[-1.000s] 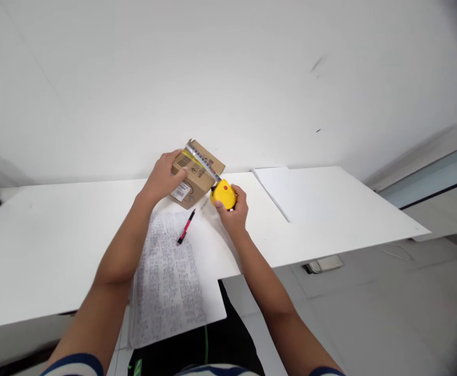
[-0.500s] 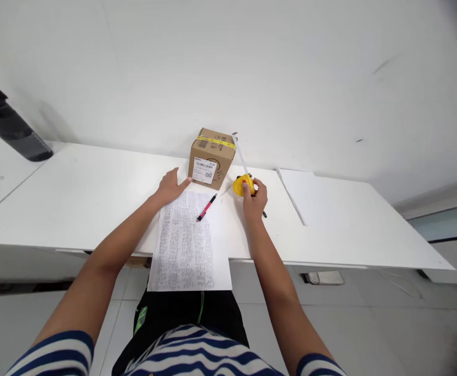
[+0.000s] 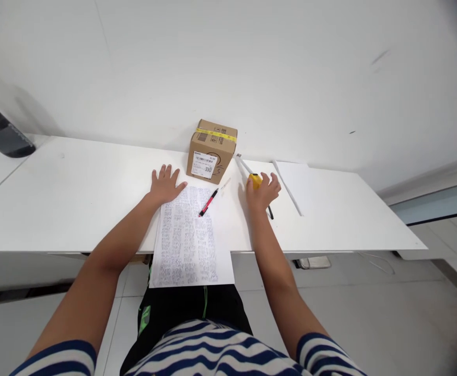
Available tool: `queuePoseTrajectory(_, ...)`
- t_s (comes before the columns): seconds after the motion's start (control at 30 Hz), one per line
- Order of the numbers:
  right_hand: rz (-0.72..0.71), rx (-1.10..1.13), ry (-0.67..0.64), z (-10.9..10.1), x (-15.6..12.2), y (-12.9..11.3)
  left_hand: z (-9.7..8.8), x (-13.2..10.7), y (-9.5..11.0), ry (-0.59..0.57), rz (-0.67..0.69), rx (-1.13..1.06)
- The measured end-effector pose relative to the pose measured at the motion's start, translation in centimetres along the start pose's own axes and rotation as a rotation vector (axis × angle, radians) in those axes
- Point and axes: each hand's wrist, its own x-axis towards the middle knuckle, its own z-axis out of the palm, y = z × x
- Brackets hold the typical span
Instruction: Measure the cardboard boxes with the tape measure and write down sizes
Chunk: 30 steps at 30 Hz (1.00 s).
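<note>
My left hand lies flat on the table with its fingers spread, its thumb near the top edge of handwritten sheets. My right hand is open, fingers apart and raised, beside a yellow tape measure. The thumb is close to the tape measure's case; whether it touches is unclear. A length of its blade is out, pointing back to the wall. Left of the blade stands a brown cardboard box with yellow tape and a white label. A red and black pen rests across the sheets.
A dark bottle stands at the far left of the white table. White sheets lie to the right. Part of a dark, thin object shows beside my right wrist. The wall rises behind the table.
My right hand has loosened from the tape measure and spread its fingers. The case now sits on the table, slightly to the right, with the blade lower. My left fingers have spread wider.
</note>
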Motion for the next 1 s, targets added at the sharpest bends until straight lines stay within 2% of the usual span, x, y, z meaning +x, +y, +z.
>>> queuePoseTrajectory(0.03, -0.099, -0.015, -0.025, -0.1, -0.4, -0.4, 0.0, 0.0, 0.0, 0.000, 0.000, 0.000)
queuePoseTrajectory(0.07, -0.222, -0.019, -0.105, -0.1, -0.8, -0.9, 0.0, -0.1, 0.0, -0.001, 0.000, 0.001)
queuePoseTrajectory(0.2, -0.723, -0.056, -0.650, 0.0, -2.6, -3.2, -0.3, -0.3, 0.3, -0.038, 0.006, 0.052)
queuePoseTrajectory(0.27, -0.853, -0.063, -0.790, 0.1, -3.0, -4.2, -0.6, -0.4, 0.7, -0.068, -0.008, 0.121)
queuePoseTrajectory(0.3, -0.871, -0.029, -0.822, 0.2, -3.1, -4.5, -0.7, -0.4, 0.8, -0.085, -0.018, 0.159)
queuePoseTrajectory(0.37, -0.760, 0.149, -0.818, 0.4, -3.1, -4.7, -1.0, -0.5, 1.1, -0.112, -0.036, 0.216)
queuePoseTrajectory(0.5, -0.182, 0.755, -0.737, 0.3, -4.2, -4.5, -1.2, -0.6, 1.3, -0.138, -0.040, 0.242)
queuePoseTrajectory(0.57, -0.034, 0.917, -0.796, 0.1, -5.0, -4.5, -1.1, -0.6, 1.4, -0.135, -0.029, 0.245)
queuePoseTrajectory(0.67, -0.065, 0.883, -0.958, -0.3, -5.7, -4.9, -1.0, -0.5, 1.4, -0.135, -0.033, 0.247)
queuePoseTrajectory(0.73, -0.066, 0.825, -0.993, -0.6, -5.6, -5.4, -0.9, -0.4, 1.3, -0.139, -0.038, 0.257)
queuePoseTrajectory(0.87, 0.041, 0.743, -0.872, -0.6, -5.0, -6.0, -0.8, -0.2, 1.2, -0.132, -0.031, 0.283)
queuePoseTrajectory(1.0, 0.038, 0.705, -0.850, -0.5, -5.0, -6.1, -0.9, -0.2, 1.3, -0.137, -0.033, 0.274)
